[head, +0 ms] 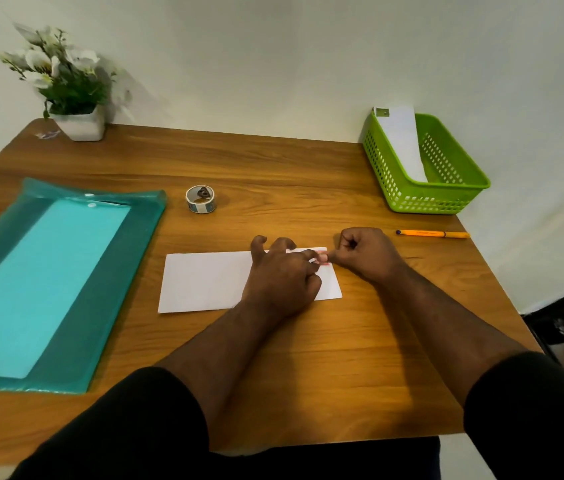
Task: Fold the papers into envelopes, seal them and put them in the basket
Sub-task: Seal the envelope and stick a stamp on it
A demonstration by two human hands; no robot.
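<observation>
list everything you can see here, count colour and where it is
folded paper: 1, white, table centre, under both hands
sticker: 1, pink, small, at the paper's far right corner, between the fingertips
sticker roll: 1, white, behind the paper
basket: 1, green, far right corner of the table
envelope: 1, white, leaning in the basket
pen: 1, orange, right of the hands
plastic folder: 1, teal, left side, holding a light sheet
potted plant: 1, white flowers, white pot, far left corner
table: 1, brown wood
left hand: 1, on the paper
right hand: 1, pinching at the sticker
</observation>
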